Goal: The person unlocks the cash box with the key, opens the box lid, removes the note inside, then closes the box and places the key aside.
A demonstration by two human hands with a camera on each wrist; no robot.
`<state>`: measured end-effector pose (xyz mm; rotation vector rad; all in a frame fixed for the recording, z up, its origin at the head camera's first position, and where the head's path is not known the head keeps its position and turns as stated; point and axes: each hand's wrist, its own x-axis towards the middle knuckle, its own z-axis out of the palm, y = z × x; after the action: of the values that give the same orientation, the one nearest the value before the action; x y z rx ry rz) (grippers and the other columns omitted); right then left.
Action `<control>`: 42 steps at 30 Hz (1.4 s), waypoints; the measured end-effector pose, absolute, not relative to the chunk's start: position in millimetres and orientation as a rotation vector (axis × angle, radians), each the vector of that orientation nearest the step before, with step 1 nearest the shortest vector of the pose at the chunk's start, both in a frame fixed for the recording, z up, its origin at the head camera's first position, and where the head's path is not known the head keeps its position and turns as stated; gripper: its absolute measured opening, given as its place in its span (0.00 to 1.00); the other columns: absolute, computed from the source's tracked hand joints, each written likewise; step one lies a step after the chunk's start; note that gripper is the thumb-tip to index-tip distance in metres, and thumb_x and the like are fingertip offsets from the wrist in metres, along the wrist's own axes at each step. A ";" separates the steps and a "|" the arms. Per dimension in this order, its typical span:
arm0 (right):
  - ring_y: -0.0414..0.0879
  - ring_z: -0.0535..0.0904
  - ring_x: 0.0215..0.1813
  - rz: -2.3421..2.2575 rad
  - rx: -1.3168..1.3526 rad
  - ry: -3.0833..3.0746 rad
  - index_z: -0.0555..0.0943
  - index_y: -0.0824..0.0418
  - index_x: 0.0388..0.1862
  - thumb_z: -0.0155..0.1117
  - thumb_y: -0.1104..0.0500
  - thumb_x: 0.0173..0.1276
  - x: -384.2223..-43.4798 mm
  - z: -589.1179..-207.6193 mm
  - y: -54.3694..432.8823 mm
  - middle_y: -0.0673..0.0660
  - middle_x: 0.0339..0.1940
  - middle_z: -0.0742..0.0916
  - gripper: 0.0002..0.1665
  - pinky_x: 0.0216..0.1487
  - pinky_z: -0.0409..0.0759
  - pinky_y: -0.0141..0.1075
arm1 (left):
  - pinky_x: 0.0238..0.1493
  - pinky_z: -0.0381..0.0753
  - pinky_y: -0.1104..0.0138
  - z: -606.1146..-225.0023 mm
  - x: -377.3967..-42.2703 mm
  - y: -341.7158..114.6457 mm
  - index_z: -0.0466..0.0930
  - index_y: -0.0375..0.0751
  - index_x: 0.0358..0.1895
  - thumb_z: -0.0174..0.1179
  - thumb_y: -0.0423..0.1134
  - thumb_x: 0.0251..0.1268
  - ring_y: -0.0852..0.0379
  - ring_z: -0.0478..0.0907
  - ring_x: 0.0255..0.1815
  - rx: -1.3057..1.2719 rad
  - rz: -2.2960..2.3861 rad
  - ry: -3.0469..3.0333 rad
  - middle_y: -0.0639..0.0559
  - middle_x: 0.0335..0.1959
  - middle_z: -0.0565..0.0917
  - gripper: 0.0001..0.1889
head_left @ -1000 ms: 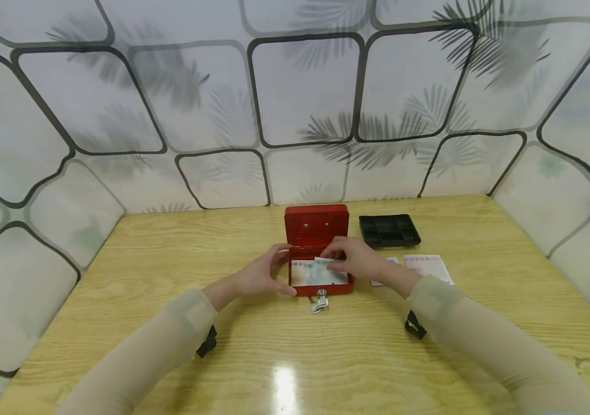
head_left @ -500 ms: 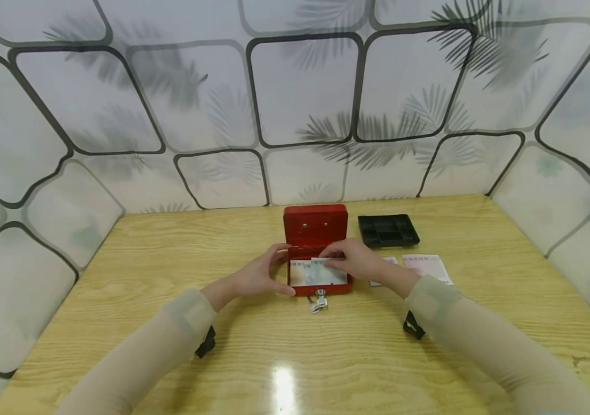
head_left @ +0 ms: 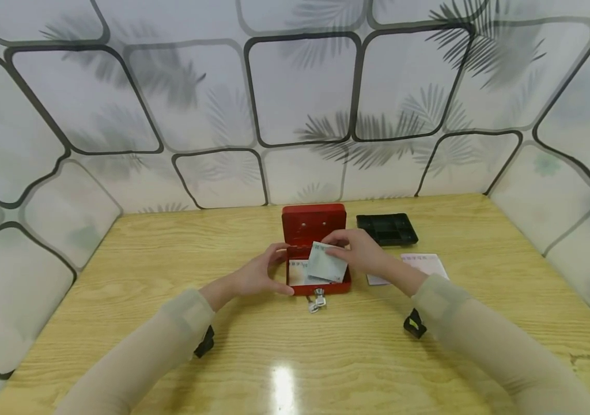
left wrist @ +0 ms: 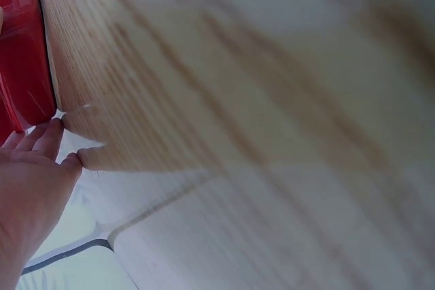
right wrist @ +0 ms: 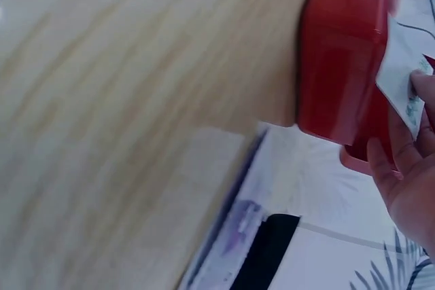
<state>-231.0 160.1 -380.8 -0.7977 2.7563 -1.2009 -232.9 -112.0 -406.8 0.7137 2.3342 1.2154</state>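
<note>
An open red cash box [head_left: 335,289] stands on the table, its lid [head_left: 314,218] tipped up at the back. My left hand [head_left: 261,272] holds its left side, thumb at the front corner and fingers at the rear one. Over the box's right half, my right hand [head_left: 365,252] pinches a pale green banknote [head_left: 324,265] between thumb and fingers, tilted above the others. In the right wrist view this banknote [right wrist: 399,76] shows beside the red wall. More banknotes [head_left: 297,272] lie inside the box. Small keys [head_left: 314,308] hang at the front lock.
A black compartment tray [head_left: 410,231] lies behind and right of the box. Pinkish banknotes [head_left: 426,264] lie on the wooden table [head_left: 253,357] to the right, and another purplish stack [head_left: 378,280] is partly hidden under my right forearm. A patterned cloth wall rises behind.
My right hand has lifted the pale green banknote up and tilted it above the notes in the box. The left hand stays at the box's left side.
</note>
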 end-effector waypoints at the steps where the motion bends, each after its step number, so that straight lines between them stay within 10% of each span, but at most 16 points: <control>1: 0.47 0.80 0.40 -1.227 -0.809 2.759 0.84 0.62 0.47 0.64 0.63 0.69 -230.6 -378.9 160.8 0.52 0.39 0.86 0.10 0.36 0.79 0.36 | 0.73 0.49 0.51 -406.8 -233.0 -112.2 0.50 0.44 0.72 0.75 0.42 0.51 0.47 0.56 0.74 0.713 1.213 2.337 0.41 0.74 0.61 0.49; 19: 0.54 0.81 0.51 -1.286 -0.773 2.867 0.81 0.65 0.53 0.58 0.65 0.73 -214.5 -356.1 234.3 0.61 0.49 0.85 0.13 0.44 0.80 0.38 | 0.73 0.48 0.52 -404.4 -231.7 -112.4 0.50 0.42 0.73 0.75 0.39 0.52 0.47 0.56 0.74 0.730 1.253 2.306 0.41 0.73 0.62 0.49; 42: 0.36 0.79 0.44 -0.891 -0.775 3.159 0.83 0.63 0.51 0.60 0.68 0.70 -186.8 -353.3 344.0 0.60 0.46 0.86 0.13 0.38 0.76 0.25 | 0.73 0.48 0.50 -408.2 -233.2 -112.5 0.50 0.40 0.73 0.75 0.38 0.52 0.46 0.57 0.74 0.743 1.260 2.315 0.39 0.73 0.62 0.49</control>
<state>-186.8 344.0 -353.3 -0.7748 3.1585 -0.8909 -233.2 -112.5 -408.2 0.7429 2.3147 1.2602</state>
